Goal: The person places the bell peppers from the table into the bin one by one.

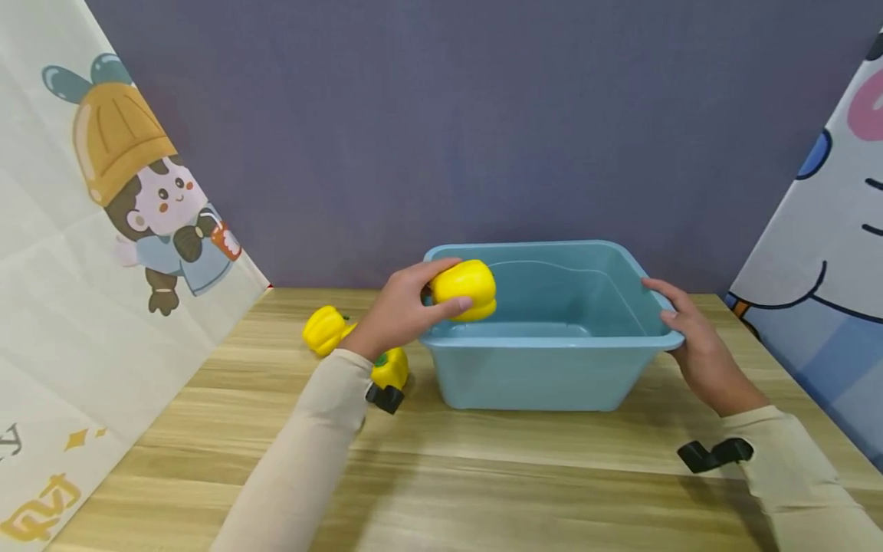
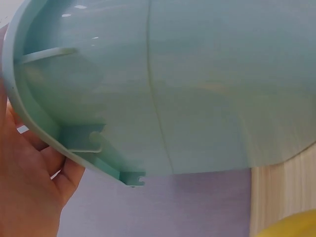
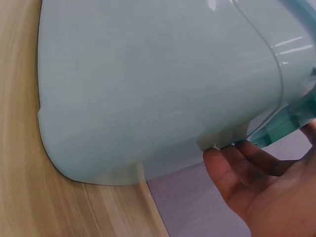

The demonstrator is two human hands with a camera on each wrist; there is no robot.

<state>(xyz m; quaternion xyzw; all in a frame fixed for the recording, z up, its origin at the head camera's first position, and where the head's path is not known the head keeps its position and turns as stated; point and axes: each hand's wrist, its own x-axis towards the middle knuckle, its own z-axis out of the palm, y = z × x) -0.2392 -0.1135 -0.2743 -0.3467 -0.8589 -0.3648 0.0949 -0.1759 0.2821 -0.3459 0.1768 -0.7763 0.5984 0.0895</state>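
Note:
My left hand (image 1: 403, 307) grips a yellow bell pepper (image 1: 465, 287) at the left rim of a blue plastic basin (image 1: 531, 376), thumb on the near side. The left wrist view has that hand (image 2: 34, 177) beside the basin's rim, with the pepper hidden. My right hand (image 1: 697, 345) holds the basin's right rim, thumb on top. Seen from the right wrist, its fingertips (image 3: 212, 155) touch the outer wall under the rim. More yellow peppers lie left of the basin: one far left (image 1: 323, 331), another near the wrist (image 1: 391, 369), and a yellow piece partly covered between them.
The basin stands on a wood-grain table (image 1: 483, 475). A grey-purple cloth wall (image 1: 448, 138) rises behind it. Printed cartoon sheets hang at the left (image 1: 55, 268) and right (image 1: 848, 253). Each sleeve has a black mount (image 1: 713, 455) at the wrist.

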